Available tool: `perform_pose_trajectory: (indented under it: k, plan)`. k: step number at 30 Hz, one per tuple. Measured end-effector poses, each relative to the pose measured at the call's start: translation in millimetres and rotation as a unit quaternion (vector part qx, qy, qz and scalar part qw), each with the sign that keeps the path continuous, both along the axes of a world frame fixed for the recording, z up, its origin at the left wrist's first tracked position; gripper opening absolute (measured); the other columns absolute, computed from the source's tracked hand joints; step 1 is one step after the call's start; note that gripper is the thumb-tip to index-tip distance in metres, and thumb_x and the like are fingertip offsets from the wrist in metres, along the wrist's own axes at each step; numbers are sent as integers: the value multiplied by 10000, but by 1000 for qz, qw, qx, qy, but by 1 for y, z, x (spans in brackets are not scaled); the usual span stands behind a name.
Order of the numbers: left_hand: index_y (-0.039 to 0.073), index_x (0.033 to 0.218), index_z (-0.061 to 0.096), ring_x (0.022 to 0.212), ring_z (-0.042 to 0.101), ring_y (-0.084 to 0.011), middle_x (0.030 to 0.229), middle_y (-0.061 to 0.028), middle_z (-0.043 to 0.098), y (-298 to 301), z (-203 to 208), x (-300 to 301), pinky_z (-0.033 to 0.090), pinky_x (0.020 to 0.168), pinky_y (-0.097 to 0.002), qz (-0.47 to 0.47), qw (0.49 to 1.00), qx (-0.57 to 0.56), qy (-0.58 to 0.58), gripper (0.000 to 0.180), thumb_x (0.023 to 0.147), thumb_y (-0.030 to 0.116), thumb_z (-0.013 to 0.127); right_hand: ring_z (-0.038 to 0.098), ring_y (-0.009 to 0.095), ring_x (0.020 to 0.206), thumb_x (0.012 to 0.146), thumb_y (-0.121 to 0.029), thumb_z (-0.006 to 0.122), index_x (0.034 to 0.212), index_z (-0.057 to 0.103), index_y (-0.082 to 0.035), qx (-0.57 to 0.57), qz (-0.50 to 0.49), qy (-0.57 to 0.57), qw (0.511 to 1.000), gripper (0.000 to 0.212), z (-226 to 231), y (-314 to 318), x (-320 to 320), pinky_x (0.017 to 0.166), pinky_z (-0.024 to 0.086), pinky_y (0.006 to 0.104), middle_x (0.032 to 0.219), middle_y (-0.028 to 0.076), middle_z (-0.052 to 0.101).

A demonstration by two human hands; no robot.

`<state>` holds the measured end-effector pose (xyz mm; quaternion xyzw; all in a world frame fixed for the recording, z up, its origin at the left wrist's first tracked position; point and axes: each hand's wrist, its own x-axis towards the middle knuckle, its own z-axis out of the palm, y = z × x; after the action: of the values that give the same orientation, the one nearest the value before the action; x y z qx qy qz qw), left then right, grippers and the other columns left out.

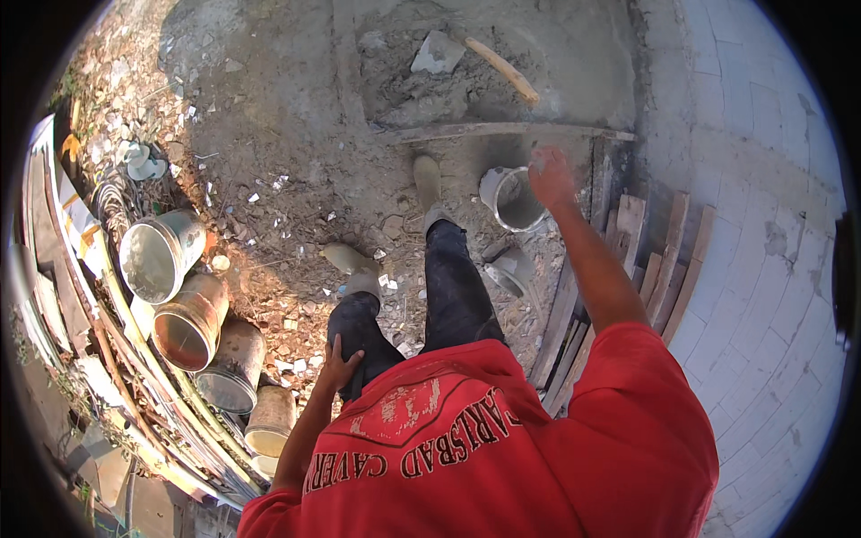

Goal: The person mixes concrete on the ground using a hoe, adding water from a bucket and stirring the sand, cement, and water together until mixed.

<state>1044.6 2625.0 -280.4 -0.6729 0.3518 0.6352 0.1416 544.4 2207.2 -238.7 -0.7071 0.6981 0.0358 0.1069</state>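
My right hand (552,177) is stretched forward at the right rim of a mortar-stained bucket (492,190), whose open mouth faces me. Motion blur smears its fingers, so I cannot tell whether they grip the rim. My left hand (341,364) lies on my left leg just above the knee, fingers spread, holding nothing. A second, smaller pale container (511,272) rests tilted on the ground just nearer than the bucket. Beyond the bucket, a wooden board (511,131) edges a patch of wet grey mortar (574,81). In it lie a wooden stick (504,72) and a flat grey slab (439,53).
Several dirty buckets (186,235) lie in a row at the left, beside long poles and boards (117,314). Planks (668,260) stand along the grey block wall (753,251) at the right. White chips litter the dirt (269,242) around my boots (428,182).
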Motion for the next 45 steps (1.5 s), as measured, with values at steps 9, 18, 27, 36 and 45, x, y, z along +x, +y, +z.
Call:
perform_pose_trajectory:
  k: [9,18,27,36,45]
  plan:
    - [19,1574,50,1374,392,-484,1488,-365,340,-1,-8,-47,358,1128,-499,-37,994,73,-74,1246,742,632,746,645,369,1100,837,-288,604,1167,658,-52,468,-255,67,843,409,-60,366,-126,953,514,464,1151,222,682]
    - [83,1572,121,1277,468,-510,1422,-339,398,-31,-33,-182,397,1070,-537,-92,921,84,-370,1194,716,608,766,531,295,1250,952,-233,541,1284,552,-93,490,-159,82,853,361,-228,423,-152,896,539,485,1364,119,506]
    - [72,1557,174,1263,459,-511,1398,-343,395,2,-71,-259,386,1059,-551,-138,910,31,-389,1106,751,520,785,631,312,1090,936,-224,541,1193,581,-140,506,-136,135,841,274,-399,456,-314,826,564,462,1147,91,607]
    - [54,1512,269,1301,421,-502,1413,-335,391,-13,-39,-264,368,1078,-517,-122,915,78,-376,995,772,483,779,674,402,966,808,-300,674,1179,561,-27,308,-316,-151,885,474,-203,376,-262,817,527,479,1012,233,682]
    - [58,1507,290,1181,576,-329,1416,-172,469,-56,54,-238,516,953,-482,421,866,149,226,745,939,358,666,621,172,1003,902,-115,647,1319,461,-64,252,-478,-587,602,459,-11,381,-17,799,554,341,1194,65,598]
